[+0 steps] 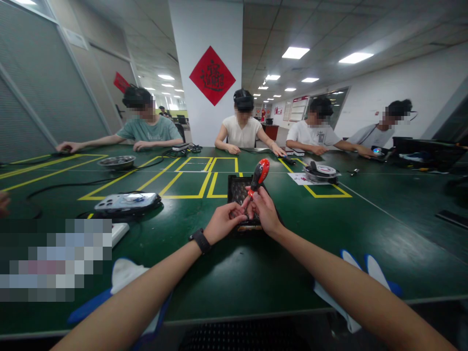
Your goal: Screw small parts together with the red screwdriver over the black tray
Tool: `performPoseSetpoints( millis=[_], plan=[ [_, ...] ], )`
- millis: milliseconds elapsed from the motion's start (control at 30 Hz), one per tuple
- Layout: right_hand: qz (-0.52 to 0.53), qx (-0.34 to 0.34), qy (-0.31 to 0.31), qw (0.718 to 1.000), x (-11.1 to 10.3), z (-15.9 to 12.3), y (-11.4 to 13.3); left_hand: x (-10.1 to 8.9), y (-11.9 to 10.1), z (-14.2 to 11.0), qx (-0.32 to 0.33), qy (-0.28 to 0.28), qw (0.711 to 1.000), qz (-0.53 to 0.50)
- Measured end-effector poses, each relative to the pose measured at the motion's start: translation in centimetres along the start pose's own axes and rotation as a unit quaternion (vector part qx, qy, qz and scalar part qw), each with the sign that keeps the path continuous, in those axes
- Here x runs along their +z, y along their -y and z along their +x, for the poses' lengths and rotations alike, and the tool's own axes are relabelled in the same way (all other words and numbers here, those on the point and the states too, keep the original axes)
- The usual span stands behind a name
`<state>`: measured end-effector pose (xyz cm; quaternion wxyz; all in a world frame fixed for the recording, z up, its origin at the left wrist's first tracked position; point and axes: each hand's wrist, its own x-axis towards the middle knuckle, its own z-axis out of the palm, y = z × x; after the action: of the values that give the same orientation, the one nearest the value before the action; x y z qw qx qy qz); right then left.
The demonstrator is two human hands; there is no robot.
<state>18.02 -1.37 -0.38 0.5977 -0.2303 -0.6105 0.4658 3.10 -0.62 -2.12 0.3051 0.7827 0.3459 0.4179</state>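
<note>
A screwdriver (261,171) with a red and black handle leans upright, handle up and its shaft pointing down to the left. My right hand (268,214) is closed round it near the base of the handle. My left hand (224,222), with a dark watch on the wrist, has thumb and fingers pinched together at the lower end of the shaft. Whatever lies between those fingertips is too small to make out. Directly beneath both hands, an open black case (236,184) with a bumpy, compartmented inside rests on the green table (197,273); my hands cover part of it.
White-and-blue gloves (126,273) lie under my left forearm, another pair (376,270) by my right. A phone-like device (127,201) with cables is on the left. Farther off are a metal bowl (117,162) and a round container (321,171). Several people sit opposite.
</note>
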Motion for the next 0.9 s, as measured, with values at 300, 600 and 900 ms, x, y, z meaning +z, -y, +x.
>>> performPoseSetpoints(
  millis=[300,600,900],
  plan=[
    [0.017,0.013,0.022,1.0,-0.13,0.09,-0.02,-0.35,0.2,-0.2,0.034,0.021,0.999,0.024],
    [0.014,0.001,0.023,1.0,0.0,-0.09,0.11,-0.24,0.32,-0.06,0.003,0.018,1.0,0.018],
    [-0.005,-0.01,0.022,1.0,0.02,-0.03,0.03,-0.21,0.38,-0.09,-0.005,0.03,0.999,-0.019]
  ],
)
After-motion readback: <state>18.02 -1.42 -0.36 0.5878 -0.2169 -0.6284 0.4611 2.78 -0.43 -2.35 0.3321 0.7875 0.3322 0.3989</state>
